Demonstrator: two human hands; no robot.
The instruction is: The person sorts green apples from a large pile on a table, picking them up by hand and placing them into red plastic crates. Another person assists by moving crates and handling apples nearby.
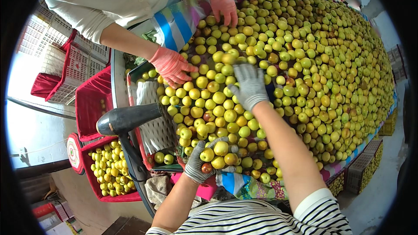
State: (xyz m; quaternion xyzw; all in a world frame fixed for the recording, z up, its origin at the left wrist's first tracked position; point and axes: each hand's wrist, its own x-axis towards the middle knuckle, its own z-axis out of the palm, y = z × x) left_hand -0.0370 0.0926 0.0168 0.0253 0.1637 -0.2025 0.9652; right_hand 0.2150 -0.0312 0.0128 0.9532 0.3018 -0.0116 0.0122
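My left hand (203, 163), in a grey striped knit glove, is cupped palm up at the near edge of the table and holds several yellow-green jujube-like fruits (221, 148), one of them partly reddish brown. Reaching farther out, my right hand (249, 85), in a matching glove, lies on the heap of fruits (326, 71) with its fingers spread. Its fingertips touch fruits; whether it grips one cannot be told. Both hands rest over the loose fruits that cover the cloth-lined table.
A co-worker's pink-gloved hands (173, 67) touch fruits across from me. A black hair dryer (130, 119) stands left, above grey egg-tray-like material (155, 120). Red-lined crates (111, 197) hold fruits farther left. A patterned cloth (235, 182) edges the table.
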